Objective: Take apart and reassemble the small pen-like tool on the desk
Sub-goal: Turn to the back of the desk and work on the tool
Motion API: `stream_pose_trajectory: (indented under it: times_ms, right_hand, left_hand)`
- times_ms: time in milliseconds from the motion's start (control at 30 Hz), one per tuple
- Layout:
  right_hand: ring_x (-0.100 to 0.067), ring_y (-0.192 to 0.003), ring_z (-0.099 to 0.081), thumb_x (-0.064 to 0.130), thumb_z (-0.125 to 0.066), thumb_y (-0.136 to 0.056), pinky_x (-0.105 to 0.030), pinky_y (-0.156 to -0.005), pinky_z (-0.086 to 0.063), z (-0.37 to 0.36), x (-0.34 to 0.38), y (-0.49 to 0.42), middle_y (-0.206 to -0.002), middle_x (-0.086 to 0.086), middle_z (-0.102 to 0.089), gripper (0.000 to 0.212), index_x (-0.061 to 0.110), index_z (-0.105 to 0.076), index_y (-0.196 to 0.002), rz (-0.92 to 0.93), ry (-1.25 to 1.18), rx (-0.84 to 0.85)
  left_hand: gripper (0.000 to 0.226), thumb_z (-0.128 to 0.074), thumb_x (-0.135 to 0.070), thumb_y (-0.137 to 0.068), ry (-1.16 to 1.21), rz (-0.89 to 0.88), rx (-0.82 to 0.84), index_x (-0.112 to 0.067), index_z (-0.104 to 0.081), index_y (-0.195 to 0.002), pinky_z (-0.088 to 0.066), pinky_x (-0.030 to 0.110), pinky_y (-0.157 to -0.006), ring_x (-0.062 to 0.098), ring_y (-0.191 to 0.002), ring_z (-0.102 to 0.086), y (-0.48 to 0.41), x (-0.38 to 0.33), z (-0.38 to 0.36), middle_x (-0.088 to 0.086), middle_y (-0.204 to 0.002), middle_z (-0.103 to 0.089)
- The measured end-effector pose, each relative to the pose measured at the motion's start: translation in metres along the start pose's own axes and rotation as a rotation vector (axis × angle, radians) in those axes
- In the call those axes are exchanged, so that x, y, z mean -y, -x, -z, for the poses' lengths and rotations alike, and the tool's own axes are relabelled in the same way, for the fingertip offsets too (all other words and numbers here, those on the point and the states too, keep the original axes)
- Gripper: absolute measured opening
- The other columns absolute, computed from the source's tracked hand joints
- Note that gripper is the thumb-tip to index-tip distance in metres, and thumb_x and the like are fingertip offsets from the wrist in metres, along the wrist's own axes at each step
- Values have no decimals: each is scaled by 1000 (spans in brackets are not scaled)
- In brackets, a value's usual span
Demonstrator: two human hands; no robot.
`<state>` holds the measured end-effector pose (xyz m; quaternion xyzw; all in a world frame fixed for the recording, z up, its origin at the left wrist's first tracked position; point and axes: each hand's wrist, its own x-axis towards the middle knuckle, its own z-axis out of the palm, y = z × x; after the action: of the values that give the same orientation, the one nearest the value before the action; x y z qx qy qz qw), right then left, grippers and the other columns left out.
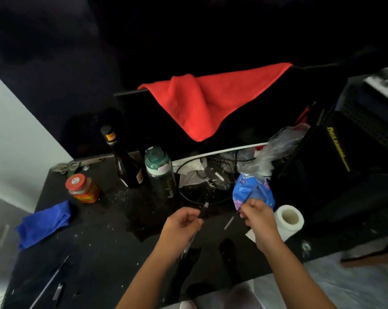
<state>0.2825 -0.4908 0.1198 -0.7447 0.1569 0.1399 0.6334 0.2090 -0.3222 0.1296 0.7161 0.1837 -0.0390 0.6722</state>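
Observation:
My left hand (184, 221) is closed around a dark pen-like barrel (203, 209); its pale tip sticks up past my fingers. My right hand (256, 214) pinches a thin dark rod (246, 198) that slants up in front of the blue packet. The two hands are apart above the black desk (112, 237). A small grey stick-like part (228, 223) lies on the desk between them. Another pen (188, 247) lies under my left wrist. The image is blurred, so I cannot tell fine details of the parts.
Dark glass bottle (124, 161), green-lidded water bottle (159, 172) and red-lidded jar (82, 188) stand at the back left. Blue cloth (43, 223) lies left, paper roll (289, 219) right, blue packet (253, 192) behind my right hand. Red cloth (211, 99) hangs over a monitor. Cables (211, 172) lie behind.

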Motion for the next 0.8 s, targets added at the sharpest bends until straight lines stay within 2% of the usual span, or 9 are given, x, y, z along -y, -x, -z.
stream_pose_trajectory:
  times_ms: [67,167,333,500,733,800]
  right_hand:
    - [-14,-59,-46,0,-51,-82,-26,-59,-36,2,15,7,-60,-5,-51,23,13,-53,-63,8,-144,7]
    - [-9,-50,-48,-5,-47,-84,-28,-59,-37,5,34,16,-57,-3,-49,27,12,-51,-64,45,-370,24]
    - [-10,-49,-52,-3,-46,-86,-20,-49,-40,9,51,22,-48,1,-56,28,11,-50,-63,79,-633,38]
    - [-9,-51,-57,-2,-44,-88,-19,-52,-47,-2,54,24,-50,2,-59,29,12,-52,-63,88,-689,97]
    - [-8,-52,-60,-2,-46,-87,-17,-50,-50,-14,50,22,-51,3,-62,26,11,-54,-66,98,-653,127]
    - [-8,-53,-60,-2,-46,-87,-17,-50,-50,-16,48,21,-52,2,-62,25,11,-54,-68,100,-633,131]
  left_hand:
    - [14,-60,-2,-82,15,-29,36,-15,-64,-82,-40,6,-49,-1,-55,-52,-2,-5,0,1,-70,-59]
    - [13,-62,-6,-82,-10,-73,71,-10,-66,-93,-44,10,-60,-1,-64,-55,-5,-8,0,3,-77,-62]
    - [14,-60,-1,-81,-5,-134,109,-9,-68,-90,-43,8,-57,-4,-59,-54,-7,-15,3,-1,-71,-61]
    - [19,-58,3,-81,26,-157,115,-11,-68,-88,-46,13,-67,11,-75,-56,-4,-18,7,5,-78,-64]
    - [20,-56,5,-82,58,-145,98,-11,-68,-85,-47,10,-64,1,-68,-57,1,-20,13,2,-76,-64]
    - [20,-56,5,-82,64,-141,90,-10,-68,-86,-47,10,-65,3,-70,-58,1,-19,14,3,-76,-65]
